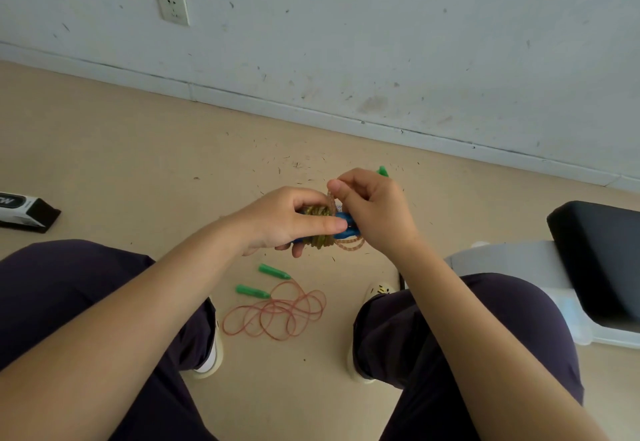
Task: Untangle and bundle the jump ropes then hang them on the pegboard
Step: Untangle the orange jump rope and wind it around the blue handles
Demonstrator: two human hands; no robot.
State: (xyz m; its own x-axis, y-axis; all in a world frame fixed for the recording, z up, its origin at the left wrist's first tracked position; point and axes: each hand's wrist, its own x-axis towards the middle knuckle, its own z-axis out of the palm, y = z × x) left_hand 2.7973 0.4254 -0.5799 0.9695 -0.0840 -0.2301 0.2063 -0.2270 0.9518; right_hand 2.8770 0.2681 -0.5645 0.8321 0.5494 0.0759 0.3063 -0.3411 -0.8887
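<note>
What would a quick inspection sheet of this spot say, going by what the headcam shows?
Surface: beige floor, speckled with small dark bits.
Job's things: wound rope bundle with blue handles, held in both hands; loose red rope with green handles lying between the feet.
Clutter: black-and-white box at the left edge.
Grippers: left hand grips the bundle; right hand pinches a rope loop.
Cables: nothing seen.
Surroundings: scuffed wall, wall socket, black seat; no pegboard in view.
</note>
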